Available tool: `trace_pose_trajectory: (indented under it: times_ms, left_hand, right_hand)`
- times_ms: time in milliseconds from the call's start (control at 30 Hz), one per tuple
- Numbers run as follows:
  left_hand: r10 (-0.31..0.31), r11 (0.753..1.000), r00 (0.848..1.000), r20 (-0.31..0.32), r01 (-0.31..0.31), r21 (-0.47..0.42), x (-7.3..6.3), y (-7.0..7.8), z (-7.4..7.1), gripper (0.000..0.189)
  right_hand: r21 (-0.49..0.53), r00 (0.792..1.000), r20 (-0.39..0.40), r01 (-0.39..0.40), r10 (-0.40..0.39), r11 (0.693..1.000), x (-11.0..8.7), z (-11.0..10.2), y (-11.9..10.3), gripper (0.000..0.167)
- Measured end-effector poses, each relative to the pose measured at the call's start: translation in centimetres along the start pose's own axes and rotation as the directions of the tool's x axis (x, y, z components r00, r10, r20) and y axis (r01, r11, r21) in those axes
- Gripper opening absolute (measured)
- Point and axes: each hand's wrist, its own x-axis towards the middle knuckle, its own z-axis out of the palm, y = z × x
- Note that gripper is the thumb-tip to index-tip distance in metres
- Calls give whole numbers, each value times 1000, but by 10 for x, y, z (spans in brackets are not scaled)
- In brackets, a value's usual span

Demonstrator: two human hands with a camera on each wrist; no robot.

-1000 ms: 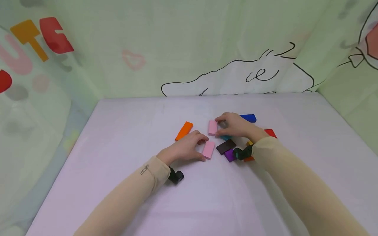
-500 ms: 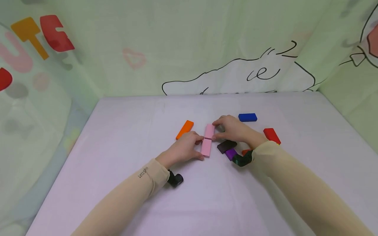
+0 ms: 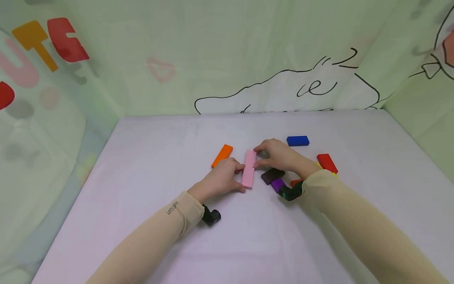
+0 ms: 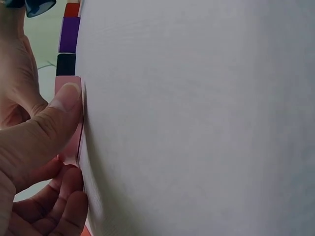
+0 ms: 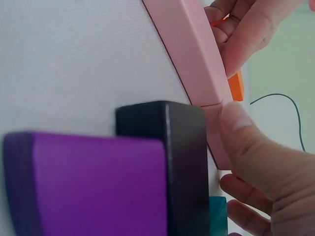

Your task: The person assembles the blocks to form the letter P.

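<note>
On the table (image 3: 159, 150), the near pink block (image 3: 248, 178) and far pink block (image 3: 250, 158) lie end to end, touching, their long axes pointing away from the person and leaning slightly right. Both are plain, smooth and flat-faced. The left hand (image 3: 220, 178) grips the near one, the right hand (image 3: 278, 154) the far one, thumb and fingers curved. A black block (image 3: 273, 176) sits just right; an orange block (image 3: 222, 156) left. The table's far edge runs well beyond.

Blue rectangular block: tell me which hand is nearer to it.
Right. The right hand, gripping the far pink block, is just left of the blue rectangular block and slightly closer to the person. The left hand, gripping the near pink block, is much farther left.
</note>
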Motion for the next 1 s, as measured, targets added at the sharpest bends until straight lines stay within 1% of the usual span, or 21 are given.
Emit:
trace_pose_trajectory:
  times_ms: [233, 333, 433, 567, 700, 867, 1000]
  left_hand:
    - [-47, 999, 999, -3, 47, 7, -9, 0, 2, 74]
    - [-52, 998, 999, -13, 52, 20, -15, -1, 2, 74]
    - [-43, 999, 999, -20, 43, 32, -23, -4, 2, 73]
    - [-35, 999, 999, -24, 36, 37, -35, -9, 2, 72]
    - [-40, 999, 999, -25, 40, 24, -49, -14, 0, 73]
    - [-58, 998, 998, -33, 58, 10, -67, -23, -2, 74]
    - [-72, 997, 996, -51, 72, -5, -83, -32, -3, 74]
  right_hand:
    - [38, 999, -2, 37, -37, 999, 1, 4, -6, 44]
    - [43, 998, -13, 61, -60, 997, 1, 7, -9, 40]
    - [46, 996, -28, 80, -79, 996, 1, 10, -13, 37]
    - [52, 994, -45, 106, -104, 993, 0, 15, -22, 34]
    - [51, 989, -55, 136, -134, 989, -2, 20, -32, 30]
    - [40, 985, -49, 170, -168, 985, -1, 26, -47, 29]
    - [23, 980, -31, 196, -195, 980, 2, 32, -62, 29]
